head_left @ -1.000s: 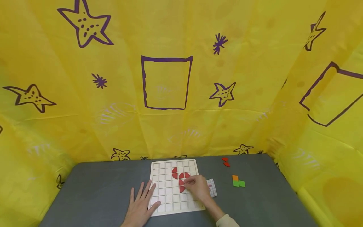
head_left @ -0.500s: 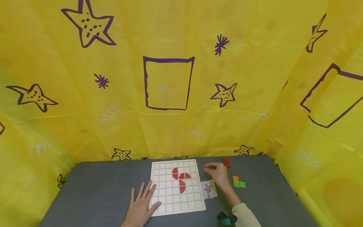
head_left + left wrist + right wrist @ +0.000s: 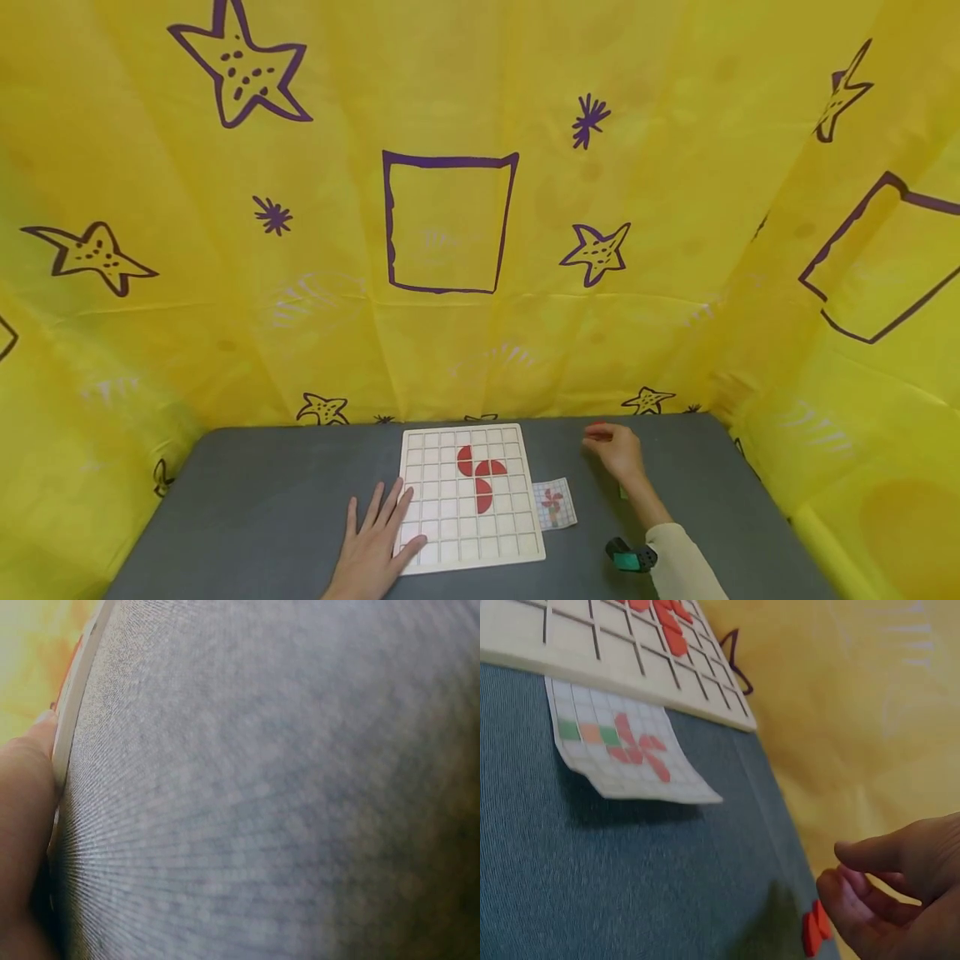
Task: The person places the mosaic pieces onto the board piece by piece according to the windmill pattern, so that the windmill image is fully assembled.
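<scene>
A white grid board (image 3: 517, 537) lies on the dark table with several red quarter-circle tiles (image 3: 483, 495) set in its squares. My left hand (image 3: 367, 542) rests with spread fingers on the board's left edge. At the table's far right, my right hand (image 3: 619, 454) hovers over two loose red tiles (image 3: 812, 934), which it mostly covers in the head view. Thumb and forefinger stand a little apart there, with nothing seen between them. A paper pattern card (image 3: 552, 503) sticks out from the board's right edge, printed with a red, green and orange figure.
A bit of a green tile (image 3: 622, 493) shows beside the right forearm, the rest hidden. The right wrist carries a dark strapped device (image 3: 630, 557). Behind the table (image 3: 285, 475) hangs a yellow curtain (image 3: 450, 350) with purple drawings.
My right hand has left the red tiles on the board and moved right, past the card, to the loose red tiles. The left hand has stayed on the board.
</scene>
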A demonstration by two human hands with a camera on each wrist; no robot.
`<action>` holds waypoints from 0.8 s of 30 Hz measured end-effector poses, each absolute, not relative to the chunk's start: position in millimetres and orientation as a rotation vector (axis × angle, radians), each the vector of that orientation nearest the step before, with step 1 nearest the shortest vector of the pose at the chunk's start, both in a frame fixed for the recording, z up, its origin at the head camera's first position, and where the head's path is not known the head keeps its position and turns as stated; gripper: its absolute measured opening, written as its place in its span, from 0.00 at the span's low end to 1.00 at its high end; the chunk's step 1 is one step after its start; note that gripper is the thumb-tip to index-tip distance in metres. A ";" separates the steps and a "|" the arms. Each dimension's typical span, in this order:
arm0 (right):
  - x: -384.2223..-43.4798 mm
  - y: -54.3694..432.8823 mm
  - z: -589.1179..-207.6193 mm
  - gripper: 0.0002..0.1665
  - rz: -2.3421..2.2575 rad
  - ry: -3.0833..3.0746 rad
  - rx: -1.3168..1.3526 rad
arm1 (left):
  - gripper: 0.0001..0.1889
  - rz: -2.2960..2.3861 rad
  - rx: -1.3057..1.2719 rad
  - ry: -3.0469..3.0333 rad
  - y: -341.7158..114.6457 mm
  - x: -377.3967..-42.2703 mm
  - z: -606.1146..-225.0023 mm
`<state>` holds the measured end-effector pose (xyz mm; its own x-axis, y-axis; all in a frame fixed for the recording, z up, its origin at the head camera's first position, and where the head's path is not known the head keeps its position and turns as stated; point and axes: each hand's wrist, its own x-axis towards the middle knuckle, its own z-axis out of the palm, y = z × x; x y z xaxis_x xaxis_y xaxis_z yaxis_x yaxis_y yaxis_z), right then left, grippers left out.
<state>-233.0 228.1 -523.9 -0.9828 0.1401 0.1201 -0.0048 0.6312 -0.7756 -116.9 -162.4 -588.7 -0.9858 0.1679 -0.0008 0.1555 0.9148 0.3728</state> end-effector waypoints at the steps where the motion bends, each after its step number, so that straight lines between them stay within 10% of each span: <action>1: -233.5 230.5 -525.0 0.10 1.282 -2.684 -0.125 | 0.44 0.588 0.252 3.043 -162.8 -116.7 -589.2; 24: -253.1 257.5 -541.4 0.26 1.090 -2.866 -0.396 | 0.45 0.609 0.255 3.061 -162.3 -114.6 -587.4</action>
<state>-253.1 257.5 -541.4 -0.9659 0.2552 -0.0440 0.2199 0.7185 -0.6598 -114.6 -162.3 -587.4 -0.9867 0.1612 0.0217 0.1572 0.9112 0.3808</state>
